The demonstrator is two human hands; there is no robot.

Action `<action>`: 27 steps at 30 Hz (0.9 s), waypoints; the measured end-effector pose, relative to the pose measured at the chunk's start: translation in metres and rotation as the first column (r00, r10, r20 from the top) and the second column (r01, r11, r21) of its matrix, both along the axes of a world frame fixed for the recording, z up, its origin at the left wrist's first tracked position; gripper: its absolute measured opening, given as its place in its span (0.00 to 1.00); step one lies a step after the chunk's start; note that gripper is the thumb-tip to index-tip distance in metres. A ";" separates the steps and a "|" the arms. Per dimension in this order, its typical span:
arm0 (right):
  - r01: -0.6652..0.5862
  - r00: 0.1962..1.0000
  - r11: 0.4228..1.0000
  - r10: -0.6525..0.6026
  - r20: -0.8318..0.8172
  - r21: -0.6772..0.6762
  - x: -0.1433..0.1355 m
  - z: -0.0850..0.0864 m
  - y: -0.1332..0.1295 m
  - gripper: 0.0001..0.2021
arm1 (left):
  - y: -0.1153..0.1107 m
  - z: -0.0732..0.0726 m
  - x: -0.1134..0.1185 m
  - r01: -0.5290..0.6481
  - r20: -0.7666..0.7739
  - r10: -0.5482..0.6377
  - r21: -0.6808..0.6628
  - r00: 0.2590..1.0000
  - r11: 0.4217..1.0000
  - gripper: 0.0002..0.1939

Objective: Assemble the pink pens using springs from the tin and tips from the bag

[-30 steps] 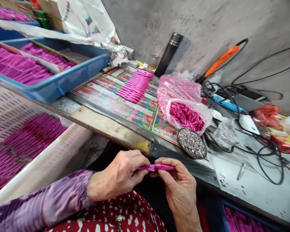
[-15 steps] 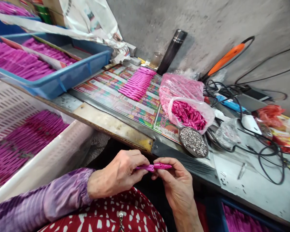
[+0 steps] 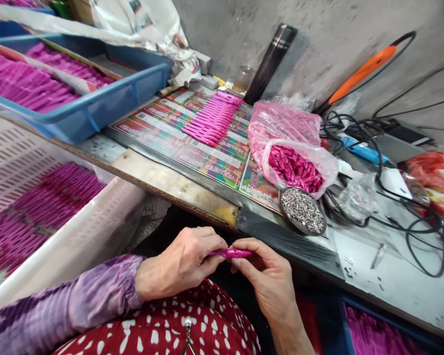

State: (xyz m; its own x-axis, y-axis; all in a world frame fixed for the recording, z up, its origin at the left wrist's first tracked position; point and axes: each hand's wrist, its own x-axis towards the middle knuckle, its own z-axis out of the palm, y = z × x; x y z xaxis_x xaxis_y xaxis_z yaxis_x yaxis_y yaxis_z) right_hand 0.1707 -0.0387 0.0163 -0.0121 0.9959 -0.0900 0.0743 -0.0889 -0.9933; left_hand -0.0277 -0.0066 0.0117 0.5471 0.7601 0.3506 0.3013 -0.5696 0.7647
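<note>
In front of my lap, just below the bench edge, my left hand point(image 3: 183, 261) pinches a slim purple plastic strip point(image 3: 218, 252), most of it hidden by the fingers. My right hand point(image 3: 268, 268) has its thumb and fingers closed on a short, pointed magenta plastic piece point(image 3: 239, 253) with small holes along it. The two parts meet end to end between my hands, and the strip's tip appears to be inside the magenta piece. Beyond them stand an open bag of magenta pieces point(image 3: 294, 167) and a round dish of small metal pins point(image 3: 303, 211).
A row of pink strips point(image 3: 214, 118) lies on a printed sheet point(image 3: 207, 170). Blue tray point(image 3: 111, 101) and white basket point(image 3: 107, 217) hold purple strips at left. A dark flask point(image 3: 270, 64), an orange-handled tool point(image 3: 362, 74) and tangled black cables point(image 3: 422, 229) are at right.
My right hand has moved slightly left, bringing the magenta piece over the end of the purple strip, whose holed tip no longer shows. The camera view has shifted a little.
</note>
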 end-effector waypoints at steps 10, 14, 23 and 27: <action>-0.074 0.995 0.992 0.080 0.062 -0.102 0.004 -0.012 -0.015 0.09 | -0.011 -0.007 -0.007 0.023 -0.076 -0.027 -0.048 0.997 0.999 0.06; -0.100 0.987 0.991 0.110 0.119 -0.089 0.001 -0.013 -0.018 0.05 | -0.014 -0.011 -0.008 0.041 -0.093 -0.043 -0.032 0.995 0.999 0.07; -0.115 0.987 0.982 0.130 0.098 -0.149 -0.002 -0.018 -0.025 0.04 | -0.018 -0.017 -0.009 0.086 -0.089 -0.090 -0.042 0.992 0.995 0.11; -0.100 0.990 0.982 0.115 0.087 -0.162 -0.003 -0.022 -0.025 0.03 | -0.019 -0.019 -0.009 0.092 -0.083 -0.095 -0.038 0.992 0.995 0.11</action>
